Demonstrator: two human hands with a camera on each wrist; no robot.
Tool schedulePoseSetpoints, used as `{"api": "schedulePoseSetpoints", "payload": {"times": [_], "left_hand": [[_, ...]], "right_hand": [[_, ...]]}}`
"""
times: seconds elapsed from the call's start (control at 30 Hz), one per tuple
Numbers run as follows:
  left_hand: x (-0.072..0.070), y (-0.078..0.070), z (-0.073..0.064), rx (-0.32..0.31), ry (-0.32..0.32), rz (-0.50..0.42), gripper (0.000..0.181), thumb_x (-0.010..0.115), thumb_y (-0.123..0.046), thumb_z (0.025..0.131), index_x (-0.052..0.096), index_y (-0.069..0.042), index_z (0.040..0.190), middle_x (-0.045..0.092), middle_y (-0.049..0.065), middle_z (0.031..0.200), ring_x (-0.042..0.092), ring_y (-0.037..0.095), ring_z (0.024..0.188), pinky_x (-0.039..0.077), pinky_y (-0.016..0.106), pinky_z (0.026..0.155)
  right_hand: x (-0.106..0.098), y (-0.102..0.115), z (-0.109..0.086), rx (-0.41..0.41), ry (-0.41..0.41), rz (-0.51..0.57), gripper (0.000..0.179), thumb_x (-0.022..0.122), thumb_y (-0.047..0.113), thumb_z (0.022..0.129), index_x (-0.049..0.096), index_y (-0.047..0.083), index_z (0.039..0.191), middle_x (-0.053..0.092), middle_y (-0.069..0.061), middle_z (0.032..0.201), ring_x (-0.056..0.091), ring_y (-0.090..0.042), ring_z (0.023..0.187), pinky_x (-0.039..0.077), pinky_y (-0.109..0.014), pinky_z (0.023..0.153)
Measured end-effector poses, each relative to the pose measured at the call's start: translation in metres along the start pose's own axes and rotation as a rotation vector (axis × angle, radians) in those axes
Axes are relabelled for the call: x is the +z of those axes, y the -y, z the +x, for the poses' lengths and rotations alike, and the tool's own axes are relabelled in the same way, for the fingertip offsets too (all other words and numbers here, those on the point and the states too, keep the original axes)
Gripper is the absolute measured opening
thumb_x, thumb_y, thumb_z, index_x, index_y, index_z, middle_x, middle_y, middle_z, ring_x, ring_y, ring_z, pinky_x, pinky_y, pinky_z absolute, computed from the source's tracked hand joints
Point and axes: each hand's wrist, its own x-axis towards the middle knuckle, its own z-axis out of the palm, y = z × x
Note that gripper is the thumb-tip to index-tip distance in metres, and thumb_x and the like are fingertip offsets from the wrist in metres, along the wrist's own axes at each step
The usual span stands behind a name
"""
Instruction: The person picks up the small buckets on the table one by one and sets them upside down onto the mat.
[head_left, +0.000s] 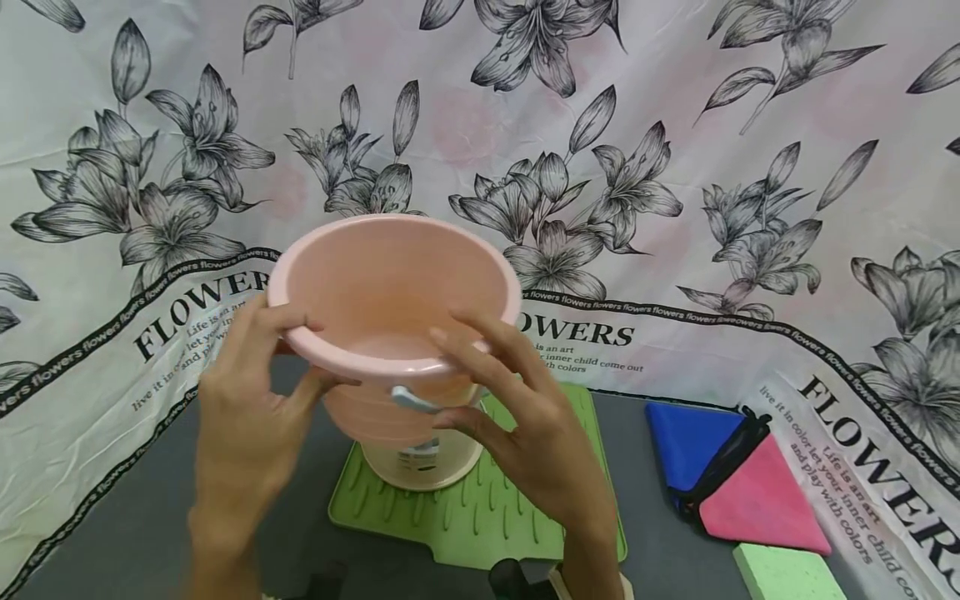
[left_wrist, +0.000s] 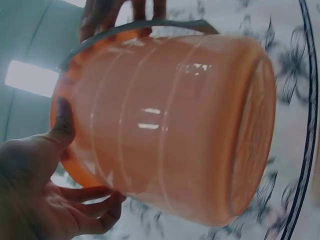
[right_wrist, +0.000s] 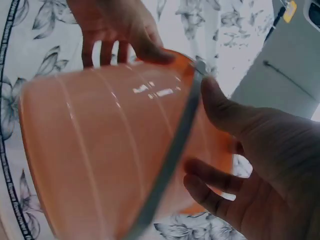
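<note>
A pink plastic bucket (head_left: 390,258) is held up in the air, its mouth tilted toward the head camera. On its left side my left hand (head_left: 251,396) grips the rim, with the thumb against the outer wall. My right hand (head_left: 528,417) pinches the rim's right side, fingers over the edge and thumb outside near the grey handle (head_left: 412,400). That handle (right_wrist: 172,145) lies against the bucket's ribbed wall in the right wrist view. Below and partly hidden by the bucket stands a cream container (head_left: 423,471) with a label.
Under the cream container lies a green ridged mat (head_left: 525,517) on the dark table (head_left: 637,533). To the right are a blue and pink pouch (head_left: 757,492) with black trim and a light green block (head_left: 787,575). A floral sheet (head_left: 450,125) hangs behind.
</note>
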Motion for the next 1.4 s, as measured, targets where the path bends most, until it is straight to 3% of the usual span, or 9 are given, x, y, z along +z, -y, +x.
{"api": "schedulePoseSetpoints", "payload": {"times": [0.23,0.43,0.53,0.67,0.77,0.87,1.1,1.3,1.4], "left_hand": [[0.034,-0.016,-0.006,0.033,0.078,-0.098,0.074,0.053,-0.064,0.092,0.061,-0.003,0.132,0.057,0.023,0.147,0.066,0.028,0.104,0.051,0.015,0.091],[0.050,0.005,-0.005,0.049,0.269,-0.349,0.087,0.064,-0.053,0.095,0.032,-0.006,0.160,0.051,0.017,0.157,0.060,0.014,0.134,0.054,0.020,0.100],[0.057,0.024,-0.005,-0.033,0.392,-0.487,0.098,0.075,-0.043,0.091,0.018,-0.017,0.167,0.048,0.015,0.161,0.053,0.010,0.144,0.054,0.022,0.106],[0.070,0.045,-0.008,-0.184,0.579,-0.653,0.109,0.078,-0.051,0.088,0.008,-0.032,0.169,0.046,0.015,0.163,0.051,0.026,0.148,0.049,0.027,0.118],[0.079,0.055,-0.011,-0.202,0.702,-0.786,0.110,0.075,-0.063,0.086,0.011,-0.028,0.169,0.042,0.021,0.165,0.046,0.040,0.150,0.043,0.031,0.124],[0.089,0.057,-0.014,-0.160,0.761,-0.886,0.109,0.073,-0.064,0.087,0.016,-0.023,0.169,0.044,0.025,0.161,0.052,0.031,0.147,0.048,0.035,0.120],[0.105,0.036,-0.020,-0.199,0.672,-0.867,0.102,0.076,-0.059,0.089,0.021,-0.027,0.168,0.054,0.020,0.154,0.061,0.017,0.137,0.056,0.034,0.111],[0.117,0.022,-0.027,-0.277,0.485,-0.793,0.100,0.085,-0.046,0.088,0.027,-0.027,0.167,0.054,0.014,0.156,0.056,0.028,0.144,0.053,0.035,0.114],[0.125,0.018,-0.029,-0.280,0.390,-0.727,0.099,0.089,-0.037,0.084,0.032,-0.026,0.165,0.056,0.012,0.154,0.053,0.029,0.146,0.052,0.036,0.115]], "right_hand": [[-0.030,0.002,-0.012,-0.022,-0.079,-0.108,0.046,0.062,0.037,0.100,0.066,0.000,0.127,0.061,-0.019,0.129,0.058,-0.018,0.096,0.050,-0.015,0.085],[-0.055,-0.006,-0.022,-0.060,-0.213,-0.076,0.049,0.066,0.035,0.101,0.067,-0.011,0.118,0.061,-0.023,0.114,0.053,-0.017,0.092,0.046,-0.017,0.083],[-0.062,-0.011,-0.026,-0.091,-0.256,0.017,0.050,0.069,0.032,0.099,0.065,-0.016,0.115,0.060,-0.022,0.114,0.051,-0.016,0.094,0.045,-0.016,0.085],[-0.067,-0.016,-0.028,-0.166,-0.288,0.267,0.044,0.071,0.016,0.097,0.061,-0.023,0.116,0.058,-0.020,0.123,0.053,-0.019,0.109,0.049,-0.018,0.099],[-0.069,-0.017,-0.029,-0.214,-0.297,0.383,0.041,0.068,0.008,0.098,0.058,-0.026,0.117,0.057,-0.021,0.128,0.054,-0.023,0.119,0.050,-0.023,0.110],[-0.072,-0.020,-0.029,-0.218,-0.306,0.387,0.041,0.064,0.009,0.101,0.055,-0.026,0.119,0.056,-0.021,0.132,0.054,-0.024,0.125,0.048,-0.026,0.115],[-0.089,-0.034,-0.042,-0.040,-0.334,0.463,0.045,0.061,-0.005,0.100,0.044,-0.018,0.139,0.044,-0.022,0.151,0.053,-0.029,0.134,0.046,-0.028,0.119],[-0.091,-0.053,-0.053,0.333,-0.459,0.447,0.035,0.055,-0.005,0.104,0.046,-0.001,0.137,0.040,-0.015,0.150,0.064,-0.021,0.123,0.058,-0.023,0.104],[-0.088,-0.068,-0.059,0.562,-0.348,0.360,0.024,0.047,0.011,0.111,0.049,0.008,0.134,0.050,-0.010,0.140,0.069,-0.008,0.116,0.059,-0.021,0.099]]}}
